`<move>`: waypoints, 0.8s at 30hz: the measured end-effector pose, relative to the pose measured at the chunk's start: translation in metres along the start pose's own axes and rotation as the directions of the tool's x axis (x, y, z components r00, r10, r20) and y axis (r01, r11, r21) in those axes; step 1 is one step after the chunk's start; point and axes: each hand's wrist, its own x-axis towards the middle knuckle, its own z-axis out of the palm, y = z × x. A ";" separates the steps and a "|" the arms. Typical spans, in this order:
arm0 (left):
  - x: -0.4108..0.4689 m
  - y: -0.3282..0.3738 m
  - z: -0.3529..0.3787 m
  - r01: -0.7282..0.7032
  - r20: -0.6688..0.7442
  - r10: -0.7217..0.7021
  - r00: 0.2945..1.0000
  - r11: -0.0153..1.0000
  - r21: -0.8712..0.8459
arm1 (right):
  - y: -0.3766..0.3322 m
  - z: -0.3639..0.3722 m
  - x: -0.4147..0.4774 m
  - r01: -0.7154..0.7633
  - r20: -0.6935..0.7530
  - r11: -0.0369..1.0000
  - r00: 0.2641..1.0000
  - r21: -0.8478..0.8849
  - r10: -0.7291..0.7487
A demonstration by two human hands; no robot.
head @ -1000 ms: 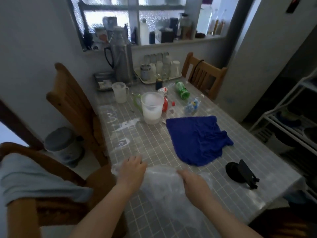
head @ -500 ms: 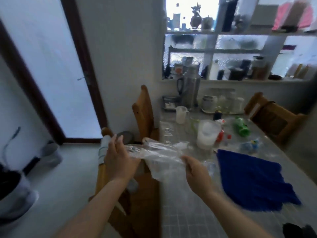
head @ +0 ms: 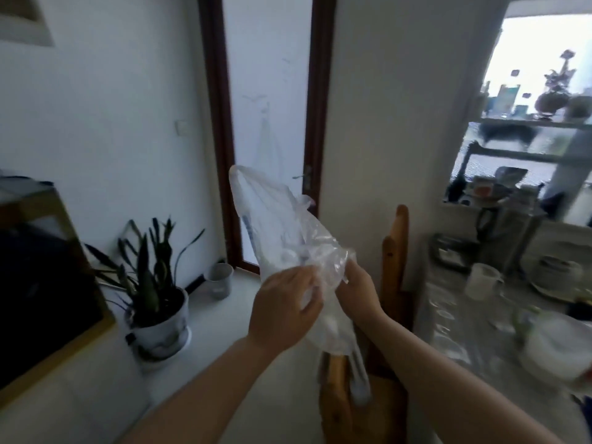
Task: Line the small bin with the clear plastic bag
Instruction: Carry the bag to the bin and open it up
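The clear plastic bag (head: 282,225) is up in the air in front of me, crumpled, its upper end pointing toward the door. My left hand (head: 285,309) and my right hand (head: 358,293) both grip its lower end, close together at chest height. A small grey open-topped bin (head: 219,280) stands on the floor by the door frame, well beyond and left of my hands. Nothing lines it that I can see.
A potted plant (head: 153,302) sits on the floor at the left beside a dark framed panel (head: 41,283). A wooden chair (head: 394,251) stands just right of my hands. The tiled table (head: 448,318) with a cup (head: 483,280) and dishes is at the right.
My view has swung left from the table toward the door. Both hands lifted the bag off the table, raised it and came closer together on it.
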 end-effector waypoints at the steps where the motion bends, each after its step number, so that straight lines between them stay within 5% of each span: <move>1: -0.003 -0.016 -0.011 0.016 0.043 -0.016 0.999 1.000 0.010 | -0.007 0.019 0.008 -0.016 0.026 0.998 1.000 0.054 0.014; 6: -0.014 -0.107 -0.071 0.095 0.339 -0.079 0.937 0.995 -0.031 | -0.027 0.104 0.044 0.000 0.127 1.000 0.992 0.025 -0.004; 10: -0.008 -0.163 -0.112 0.182 0.073 -0.174 0.982 0.975 -0.124 | -0.021 0.152 0.071 -0.021 0.159 0.999 0.987 -0.030 0.025; 12: 0.001 -0.188 -0.125 0.075 -0.153 -0.057 0.987 0.990 0.116 | -0.019 0.169 0.080 -0.021 0.193 0.999 0.981 -0.038 0.028; 14: 0.012 -0.214 -0.131 0.018 -0.151 0.056 0.987 0.894 0.447 | -0.017 0.183 0.086 -0.015 0.254 0.999 0.967 -0.038 0.025; 16: 0.023 -0.236 -0.133 0.091 -0.002 -0.113 0.994 0.789 0.607 | -0.013 0.195 0.092 -0.042 0.309 0.999 0.950 -0.005 0.042; 19: 0.027 -0.265 -0.127 0.281 0.151 -0.463 0.873 0.732 0.621 | -0.002 0.211 0.107 -0.097 0.350 0.995 0.932 0.001 0.090; 24: 0.029 -0.313 -0.105 0.313 0.189 -0.516 0.836 0.729 0.608 | 0.036 0.216 0.155 -0.266 0.566 0.938 0.749 -0.221 0.346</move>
